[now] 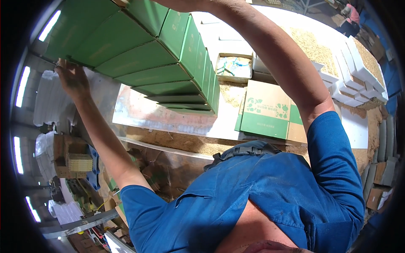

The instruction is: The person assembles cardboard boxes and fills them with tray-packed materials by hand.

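Note:
A tall stack of green cardboard boxes (139,59) rises from the white tabletop on the left, its upper boxes close to the camera. My left hand (75,79) grips the left lower edge of an upper green box, its fingers bent against the cardboard. My right arm arches across the top of the view. My right hand (181,3) is beside the upper right of the stack, cut off by the picture's upper edge, so its fingers do not show. Right of the stack lies a flat green and tan printed carton (268,111).
A shallow box with blue and white packets (234,67) stands behind the carton. White foam blocks (354,71) are stacked at the far right, near loose straw-coloured shavings (310,44). Cartons (71,154) stand on the left. Another person (351,17) is in the far right background.

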